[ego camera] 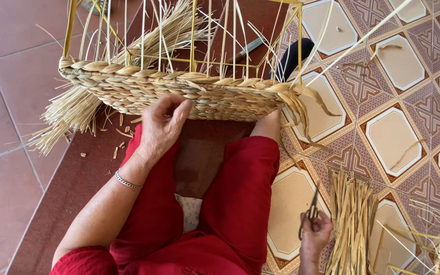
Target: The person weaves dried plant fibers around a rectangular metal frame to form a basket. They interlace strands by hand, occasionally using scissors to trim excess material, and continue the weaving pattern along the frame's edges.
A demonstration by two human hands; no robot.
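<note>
The floor is in two parts. On the left lie plain terracotta tiles (11,102) with pale grout lines. A darker red-brown step (77,178) runs down the middle. On the right are patterned tiles (408,102), cream octagons framed in brown and mauve with geometric crosses between them. Bright, even daylight falls across everything; shadows are soft. Straw scraps (120,133) dot the step.

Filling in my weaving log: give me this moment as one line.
left hand: on basket rim | right hand: holding scissors | straw bundle: beside right hand, on floor

Basket (189,91) top beyond upper edge
</note>
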